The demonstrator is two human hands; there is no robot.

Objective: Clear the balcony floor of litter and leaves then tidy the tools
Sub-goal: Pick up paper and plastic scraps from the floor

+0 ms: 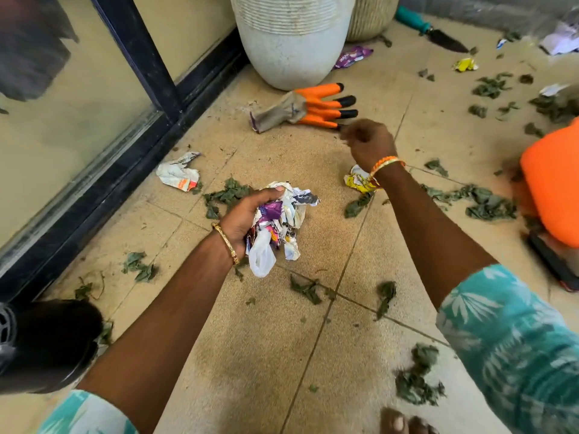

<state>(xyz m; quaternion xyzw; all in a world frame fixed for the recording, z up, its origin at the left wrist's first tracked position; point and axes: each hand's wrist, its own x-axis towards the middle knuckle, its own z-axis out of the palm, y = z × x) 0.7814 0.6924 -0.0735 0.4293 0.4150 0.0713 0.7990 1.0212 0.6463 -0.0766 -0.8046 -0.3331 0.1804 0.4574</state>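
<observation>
Litter is what you are gathering: your left hand [247, 220] grips a crumpled wad of wrappers [282, 223] with a thin white plastic bag hanging from it, held above the balcony floor [266, 355] in front of the big white planter [291, 42]. The wad looks light, soft and springy, so it will likely try to unfold and shed pieces; keep your fingers curled well round its middle rather than pinching a loose edge, and tuck the dangling bag in.

Your right hand [369, 142] hangs further out, close to the planter side, its fingers curled in. It is blurred, and I cannot tell whether it holds a scrap or nothing.

Just below that wrist lies a yellow wrapper [358, 181], probably the easiest next pick: a stiff foil crumple you can pinch anywhere. A white wrapper [178, 173] lies toward the glass door, left of the planter's base, and a purple one [352, 56] sits right beside the planter.

Dry green leaves [488, 203] are scattered across the floor, thickest to the right of the planter. They look brittle, so scoop them in handfuls rather than one at a time.

An orange clawed glove [308, 108] lies at the planter's foot, and a teal-handled trowel [434, 31] lies beyond it to the right.
</observation>
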